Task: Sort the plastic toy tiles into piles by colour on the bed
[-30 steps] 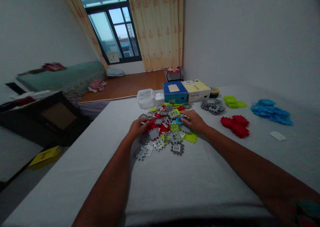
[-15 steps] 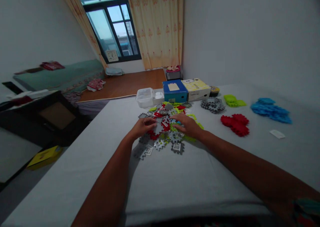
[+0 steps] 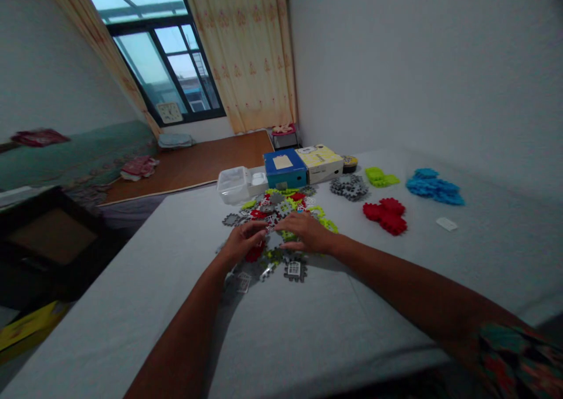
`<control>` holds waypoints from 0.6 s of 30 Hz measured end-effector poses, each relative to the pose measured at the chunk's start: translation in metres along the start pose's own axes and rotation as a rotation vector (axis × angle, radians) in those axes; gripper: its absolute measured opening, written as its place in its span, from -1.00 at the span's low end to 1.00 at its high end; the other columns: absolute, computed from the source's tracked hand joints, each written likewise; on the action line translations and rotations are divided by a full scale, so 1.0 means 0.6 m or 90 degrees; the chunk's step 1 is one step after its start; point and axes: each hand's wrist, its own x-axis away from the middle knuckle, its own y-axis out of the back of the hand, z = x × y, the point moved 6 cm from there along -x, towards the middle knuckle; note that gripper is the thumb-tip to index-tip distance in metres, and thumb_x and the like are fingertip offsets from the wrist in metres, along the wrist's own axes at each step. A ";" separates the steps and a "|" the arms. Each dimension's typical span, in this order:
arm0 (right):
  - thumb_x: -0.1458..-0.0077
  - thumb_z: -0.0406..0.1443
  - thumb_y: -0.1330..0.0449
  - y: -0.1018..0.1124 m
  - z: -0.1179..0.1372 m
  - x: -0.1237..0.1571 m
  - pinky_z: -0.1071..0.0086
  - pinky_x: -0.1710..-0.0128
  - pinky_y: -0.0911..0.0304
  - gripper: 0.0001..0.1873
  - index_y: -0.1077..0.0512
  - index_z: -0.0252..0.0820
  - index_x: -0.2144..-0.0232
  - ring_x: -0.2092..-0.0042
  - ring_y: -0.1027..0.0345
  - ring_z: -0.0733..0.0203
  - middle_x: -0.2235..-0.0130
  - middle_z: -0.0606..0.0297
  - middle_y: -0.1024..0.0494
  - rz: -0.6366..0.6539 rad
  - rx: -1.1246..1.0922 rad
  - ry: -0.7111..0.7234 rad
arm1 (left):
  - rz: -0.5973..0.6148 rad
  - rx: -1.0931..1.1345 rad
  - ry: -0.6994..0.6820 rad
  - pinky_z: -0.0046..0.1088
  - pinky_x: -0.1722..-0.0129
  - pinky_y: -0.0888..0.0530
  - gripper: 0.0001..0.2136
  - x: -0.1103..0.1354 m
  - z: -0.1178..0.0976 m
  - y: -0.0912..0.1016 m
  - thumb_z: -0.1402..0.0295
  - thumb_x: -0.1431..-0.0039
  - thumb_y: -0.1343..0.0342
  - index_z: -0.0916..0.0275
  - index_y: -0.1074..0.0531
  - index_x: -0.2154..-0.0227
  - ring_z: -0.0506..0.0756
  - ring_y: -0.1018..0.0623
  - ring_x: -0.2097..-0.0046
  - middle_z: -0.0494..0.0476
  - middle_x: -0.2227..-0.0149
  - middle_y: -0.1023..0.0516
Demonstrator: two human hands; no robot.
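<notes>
A mixed pile of toothed plastic building tiles, in grey, red, lime green and white, lies on the white-covered surface. Over its near part, my left hand has its fingers curled and thumb close to them, at the edge of a light grey building tile; the grip is partly hidden. My right hand reaches in from the other side, thumb and fingers apart around the tile's right side. Red tiles show beside my left fingers. Nearer me lies a dark grey tile with a white window piece.
Sorted tiles lie to the right: a grey heap, a lime green heap, a red heap and a blue heap. Behind the pile stand a clear plastic box, a blue box and a yellow-white box.
My view has swung to the right. My hands have drawn closer together over the near part of the pile, with the light grey tile between them. The sorted heaps look unchanged.
</notes>
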 end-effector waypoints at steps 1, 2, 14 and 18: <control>-0.22 -0.04 -0.21 0.014 -0.021 0.002 0.16 -0.05 -0.22 -0.54 -0.47 -0.15 -0.05 -0.07 -0.35 0.02 -0.04 0.08 -0.56 -0.021 0.038 -0.057 | -0.026 -0.004 -0.004 -0.34 0.27 -0.54 -0.56 0.000 -0.001 0.007 -0.01 -0.06 -0.21 0.23 -0.57 0.15 0.15 -0.61 0.25 0.16 0.22 -0.67; -0.22 -0.03 -0.20 0.029 -0.047 0.007 0.15 -0.04 -0.21 -0.54 -0.47 -0.17 -0.04 -0.07 -0.34 -0.01 -0.04 0.05 -0.56 -0.043 0.083 -0.127 | -0.047 -0.009 -0.008 -0.32 0.24 -0.54 -0.55 -0.001 -0.001 0.014 -0.02 -0.07 -0.20 0.22 -0.57 0.13 0.16 -0.61 0.22 0.17 0.19 -0.67; -0.19 -0.07 -0.21 0.098 -0.247 0.127 0.08 0.11 -0.30 -0.59 -0.52 -0.23 0.05 0.00 -0.41 -0.19 0.02 -0.12 -0.55 0.105 0.379 -0.585 | -0.070 -0.026 -0.012 -0.30 0.25 -0.55 -0.59 -0.007 0.025 0.023 0.02 -0.08 -0.18 0.23 -0.61 0.18 0.17 -0.61 0.26 0.17 0.26 -0.68; -0.19 -0.11 -0.21 0.083 -0.253 0.132 0.20 0.20 -0.34 -0.64 -0.53 -0.16 0.04 0.04 -0.46 -0.11 -0.02 -0.04 -0.52 0.115 0.350 -0.560 | -0.081 -0.020 -0.007 -0.31 0.25 -0.55 -0.62 -0.007 0.033 0.030 0.04 -0.09 -0.17 0.22 -0.61 0.18 0.16 -0.61 0.25 0.16 0.24 -0.68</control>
